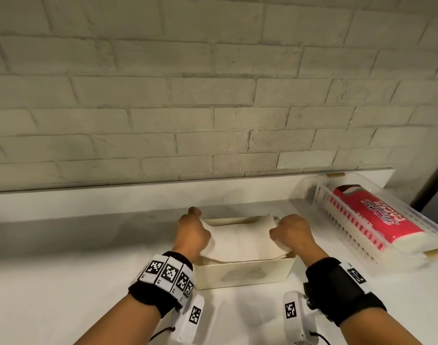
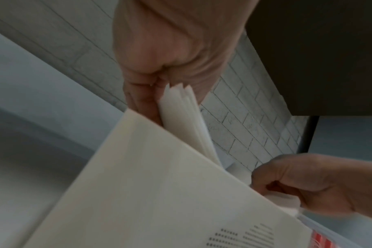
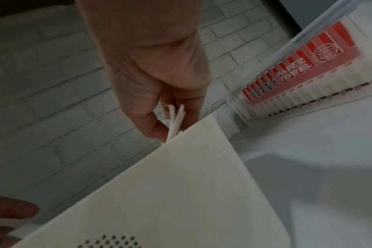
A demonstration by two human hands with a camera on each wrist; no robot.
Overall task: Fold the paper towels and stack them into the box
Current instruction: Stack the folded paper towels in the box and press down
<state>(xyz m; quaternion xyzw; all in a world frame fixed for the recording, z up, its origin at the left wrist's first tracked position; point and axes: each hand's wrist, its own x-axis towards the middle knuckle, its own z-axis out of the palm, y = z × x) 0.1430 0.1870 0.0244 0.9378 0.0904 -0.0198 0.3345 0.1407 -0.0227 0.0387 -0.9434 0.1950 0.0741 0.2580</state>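
Observation:
A cream box with a dotted cloud pattern stands on the white counter in front of me. A folded stack of white paper towels lies across its open top, partly sunk in. My left hand pinches the stack's left edge; the left wrist view shows the towel layers between thumb and fingers above the box wall. My right hand pinches the right edge; in the right wrist view the towel edges stick out between its fingers above the box wall.
A clear slotted basket at the right holds a red paper towel package. A white brick wall rises behind the counter. White counter surface stretches to the left of the box.

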